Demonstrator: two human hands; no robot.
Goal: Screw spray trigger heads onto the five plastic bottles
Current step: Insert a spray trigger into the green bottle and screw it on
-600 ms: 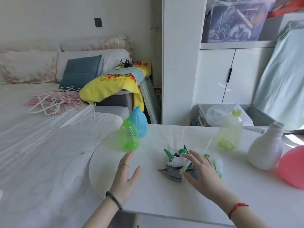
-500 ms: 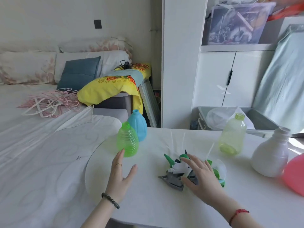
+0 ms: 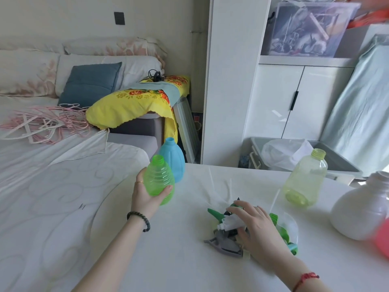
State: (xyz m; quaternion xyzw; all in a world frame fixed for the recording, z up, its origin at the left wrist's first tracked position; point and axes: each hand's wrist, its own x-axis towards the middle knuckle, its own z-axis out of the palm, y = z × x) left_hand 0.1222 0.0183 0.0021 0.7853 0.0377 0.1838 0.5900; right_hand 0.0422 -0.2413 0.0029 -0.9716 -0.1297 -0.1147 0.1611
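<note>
Fingers (image 3: 168, 189) of the left hand (image 3: 145, 198) wrapped the green bottle (image 3: 159, 180), neck bare. Right hand (image 3: 257, 225) lay spread over the trigger heads (image 3: 226, 239), lower centre; better to single one out and start its thread squarely.

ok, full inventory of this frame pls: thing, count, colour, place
green bottle: 1, green, uncapped, held in left hand at table's left edge
blue bottle: 1, blue, uncapped, behind green bottle
yellow bottle: 1, pale yellow, uncapped, table right of centre
white bottle: 1, white, table far right
red bottle: 1, red-pink, cut off at right edge
trigger heads: pile, count unclear; green, grey, white; table centre under right hand
table: 1, white
pillow: 1, blue, on bed
hangers: pile, pink, on bed
storage box: 1, clear, on cabinet
left hand: gripping green bottle
right hand: on trigger heads, grasp unclear
</note>
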